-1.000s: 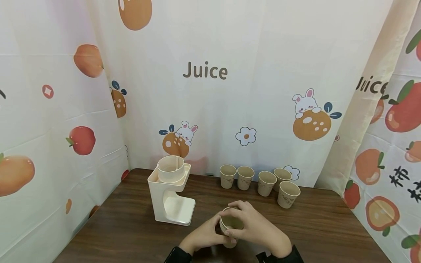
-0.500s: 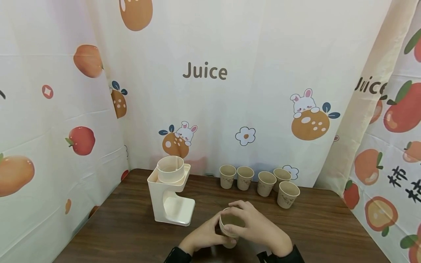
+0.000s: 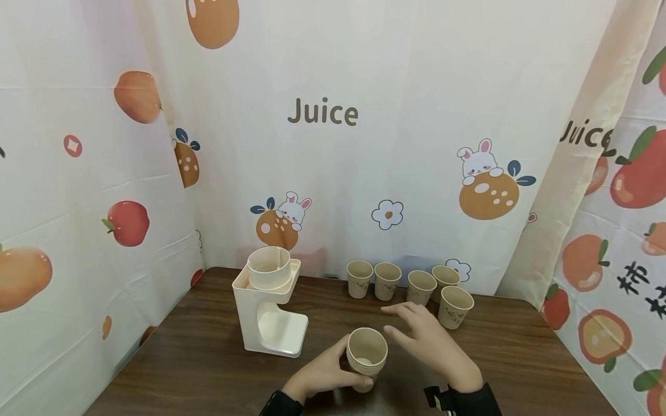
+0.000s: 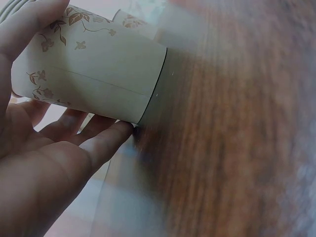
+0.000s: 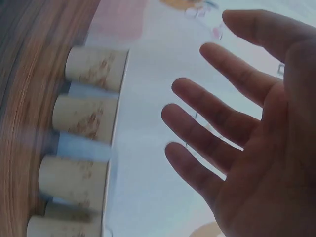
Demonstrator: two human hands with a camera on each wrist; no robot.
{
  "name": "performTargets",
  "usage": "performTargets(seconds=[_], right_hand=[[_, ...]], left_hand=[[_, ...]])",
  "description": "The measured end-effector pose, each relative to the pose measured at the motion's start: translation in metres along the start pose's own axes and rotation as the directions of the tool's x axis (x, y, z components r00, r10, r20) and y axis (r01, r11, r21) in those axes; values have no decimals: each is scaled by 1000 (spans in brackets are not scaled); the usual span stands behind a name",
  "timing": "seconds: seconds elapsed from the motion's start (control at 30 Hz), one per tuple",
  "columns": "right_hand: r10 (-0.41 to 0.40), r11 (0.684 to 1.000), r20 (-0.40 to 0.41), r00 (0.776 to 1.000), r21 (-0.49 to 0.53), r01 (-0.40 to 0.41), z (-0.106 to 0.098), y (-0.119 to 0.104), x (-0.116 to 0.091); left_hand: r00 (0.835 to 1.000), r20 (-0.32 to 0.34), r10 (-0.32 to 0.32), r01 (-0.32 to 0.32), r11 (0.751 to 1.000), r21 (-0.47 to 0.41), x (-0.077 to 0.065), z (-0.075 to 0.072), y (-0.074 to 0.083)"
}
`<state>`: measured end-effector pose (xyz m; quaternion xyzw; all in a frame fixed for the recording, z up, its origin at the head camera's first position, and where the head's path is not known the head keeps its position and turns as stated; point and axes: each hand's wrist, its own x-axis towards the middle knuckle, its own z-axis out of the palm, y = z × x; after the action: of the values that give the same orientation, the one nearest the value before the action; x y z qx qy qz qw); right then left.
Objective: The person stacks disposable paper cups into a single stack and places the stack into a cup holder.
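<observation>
Right of the stand (image 3: pixel 251 323), the left hand (image 3: pixel 325 372) grips already nested cups (image 3: pixel 366 353), the right hand (image 3: pixel 430 345) hangs apart holding nothing, and five loose cups (image 3: pixel 421 284) stand unstacked.

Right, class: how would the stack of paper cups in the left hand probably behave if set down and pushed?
The stack of paper cups may well tip, as it narrows toward its base. It is probably light for its size: the walls look thin and the top cup looks empty. Nested rims suggest it would flex less than one cup.
</observation>
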<state>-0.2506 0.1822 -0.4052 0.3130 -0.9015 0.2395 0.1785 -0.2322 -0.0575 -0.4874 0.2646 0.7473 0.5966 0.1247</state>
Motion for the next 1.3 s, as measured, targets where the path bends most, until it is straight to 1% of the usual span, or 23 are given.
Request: performTargets(seconds=[0.07, 0.2, 0.43, 0.57, 0.67, 0.77, 0.83, 0.93, 1.07, 1.3], right_hand=[[38, 999, -21, 999, -37, -38, -3, 8, -1], [79, 992, -60, 995, -97, -85, -7, 22, -2], [114, 985, -111, 987, -119, -127, -9, 40, -5], [134, 973, -146, 980, -169, -158, -10, 49, -7], [129, 962, -183, 975, -217, -168, -9, 59, -8], [103, 953, -236, 966, -255, -164, -9, 71, -7], [81, 950, -274, 958, -270, -158, -9, 81, -6], [74, 948, -313, 947, -273, -165, -8, 94, -7], [100, 945, -319, 942, -267, -190, -9, 108, -9], [174, 933, -268, 948, -264, -246, -12, 122, -9]], left_hand=[[1000, -2, 3, -3, 1000, -3, 0, 1, 1], [1000, 1, 9, -9, 1000, -10, 1, 1, 1], [1000, -5, -11, 11, 1000, -7, 1, 0, 1], [1000, -5, -22, 22, 1000, 8, 1, 0, 0], [1000, -10, -25, 25, 999, 20, 2, 1, 0], [1000, -15, -25, 26, 999, 26, 2, 0, 0], [1000, -15, -27, 27, 999, 28, 2, 0, 0], [1000, -10, -27, 27, 999, 21, 2, 0, 0], [1000, -7, -16, 17, 1000, 16, 2, -1, -1], [1000, -5, -3, 3, 1000, 9, 0, -1, -2]])
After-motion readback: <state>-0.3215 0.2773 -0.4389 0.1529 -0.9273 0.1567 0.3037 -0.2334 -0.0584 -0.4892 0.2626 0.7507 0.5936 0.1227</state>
